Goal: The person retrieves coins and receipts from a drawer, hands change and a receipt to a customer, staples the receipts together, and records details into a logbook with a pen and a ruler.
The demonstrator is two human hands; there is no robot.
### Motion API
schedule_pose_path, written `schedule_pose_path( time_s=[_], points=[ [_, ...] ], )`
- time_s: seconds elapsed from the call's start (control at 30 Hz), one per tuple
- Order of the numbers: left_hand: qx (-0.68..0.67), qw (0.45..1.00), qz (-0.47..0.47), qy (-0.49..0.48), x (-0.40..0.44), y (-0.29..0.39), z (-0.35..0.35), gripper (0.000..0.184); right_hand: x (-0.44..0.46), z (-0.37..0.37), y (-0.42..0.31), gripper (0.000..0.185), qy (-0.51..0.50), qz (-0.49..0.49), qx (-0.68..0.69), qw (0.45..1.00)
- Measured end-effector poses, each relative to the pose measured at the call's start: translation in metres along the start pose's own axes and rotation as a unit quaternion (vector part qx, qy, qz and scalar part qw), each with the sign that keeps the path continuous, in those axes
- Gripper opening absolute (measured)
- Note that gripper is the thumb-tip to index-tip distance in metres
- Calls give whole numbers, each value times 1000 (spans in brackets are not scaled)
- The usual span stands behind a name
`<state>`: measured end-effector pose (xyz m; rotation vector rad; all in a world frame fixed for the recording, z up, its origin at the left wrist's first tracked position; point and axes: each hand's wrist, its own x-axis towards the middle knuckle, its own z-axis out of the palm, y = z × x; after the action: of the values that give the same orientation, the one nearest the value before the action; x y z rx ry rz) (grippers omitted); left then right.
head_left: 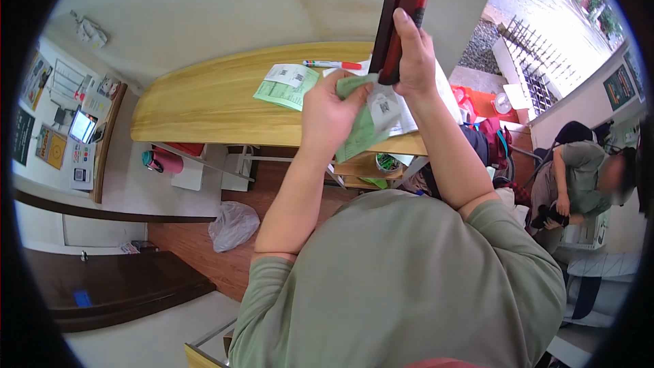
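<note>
My right hand (415, 61) is wrapped round a dark red and black stapler (391, 44), held upright with its lower end against the papers. My left hand (328, 110) pinches a green paper slip (366, 134) at its upper edge. A small white slip with a QR code (383, 105) lies over the green one, just under the stapler. On the table to the left is another green slip (283, 95) with a white QR label on it. A red and white marker (332, 65) lies behind my left hand. White sheets (443, 99) are partly hidden behind my right forearm.
The wooden table (211, 99) runs along the wall. Below it are a pink bottle (162, 161), a plastic bag (234, 226) and a small container (388, 162) on a shelf. A seated person (579, 177) is at the right, near bags (492, 142) and an open doorway.
</note>
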<state>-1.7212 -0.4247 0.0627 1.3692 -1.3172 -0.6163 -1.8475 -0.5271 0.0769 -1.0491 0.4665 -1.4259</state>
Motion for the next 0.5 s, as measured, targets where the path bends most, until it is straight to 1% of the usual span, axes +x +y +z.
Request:
schedule_pose_path(
  time_s=[0.03, 0.07, 0.1, 0.13, 0.17, 0.2, 0.23, 0.27, 0.33, 0.37, 0.4, 0.43, 0.47, 0.5],
  points=[
    [-14, 999, -35, 8, -3, -5, -4, 22, -2, 7, 1, 50, -15, 17, -9, 1000],
    [-72, 996, -51, 23, -5, -12, -11, 22, -2, 13, 4, 51, -30, 34, -19, 999],
    [-129, 989, -68, 37, -9, -19, -19, 21, 7, 14, 17, 54, -66, 16, 3, 998],
    [-187, 978, -85, 49, -13, -26, -27, 21, 12, 22, 17, 57, -92, 20, -13, 995],
    [-231, 962, -132, 66, -15, -33, -42, 20, 26, 23, 19, 58, -116, 9, -125, 985],
    [-275, 946, -153, 73, -19, -45, -60, 20, 45, 23, 20, 60, -138, -3, -234, 962],
    [-317, 929, -172, 79, -20, -59, -80, 20, 60, 30, 15, 67, -150, 73, -328, 930],
    [-357, 910, -193, 83, -21, -72, -100, 20, 81, 32, 29, 68, -171, 44, -418, 891],
    [-340, 907, -235, 78, -15, -91, -144, 19, 113, 30, 73, 70, -210, -13, -583, 785],
    [-332, 905, -253, 79, -11, -99, -158, 19, 113, 22, 94, 70, -212, -54, -633, 743],
    [-327, 912, -243, 52, -4, -111, -162, 20, 114, 12, 115, 70, -221, -101, -675, 697],
    [-318, 920, -225, 43, 9, -130, -171, 21, 125, 21, 130, 70, -238, -160, -702, 652],
    [-302, 930, -206, 47, 22, -153, -188, 22, 121, 33, 129, 65, -260, -102, -715, 641],
    [-193, 950, -237, 59, 38, -182, -198, 30, 122, 34, 144, 62, -262, -119, -731, 619]
  ],
)
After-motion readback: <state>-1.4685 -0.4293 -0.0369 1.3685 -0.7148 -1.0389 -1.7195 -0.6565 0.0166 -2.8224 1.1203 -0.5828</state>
